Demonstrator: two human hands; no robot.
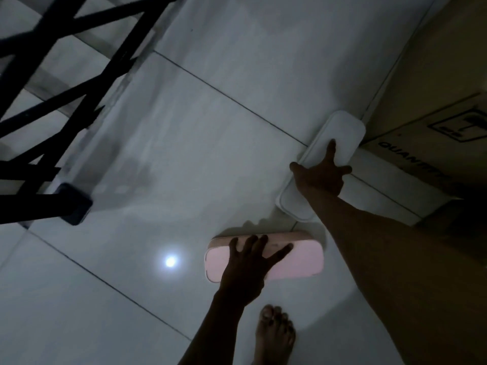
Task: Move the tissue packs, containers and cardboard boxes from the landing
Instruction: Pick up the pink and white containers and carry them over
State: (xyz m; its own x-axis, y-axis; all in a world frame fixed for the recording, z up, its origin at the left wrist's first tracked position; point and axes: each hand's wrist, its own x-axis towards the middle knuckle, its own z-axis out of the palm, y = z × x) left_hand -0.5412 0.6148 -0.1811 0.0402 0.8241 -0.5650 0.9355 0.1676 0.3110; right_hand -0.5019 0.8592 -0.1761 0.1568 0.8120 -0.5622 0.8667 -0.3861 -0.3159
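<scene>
Crouching over the landing floor (210, 154), glossy white tiles with thin dark grout lines and a bright spot of light (170, 261) bouncing off them. My left hand (245, 267) lies splayed on the pink container (297, 262), a long flat smooth box with rounded corners. The fingers are straight and spread, tips at its far edge, thumb out across the lid. My right hand (320, 177) spans the white container (345, 127), same rounded oblong shape: thumb at one long edge, outer fingers at the other, forefinger straight on the lid. It's too dark to tell if I'm actually clamping it. Its far end sits right against a matte brown cardboard box (421, 114) with black print. Both containers lie flat on the tiles, just beside each other. Black metal railing (79, 61) on the left, my bare foot (275, 333) below.
</scene>
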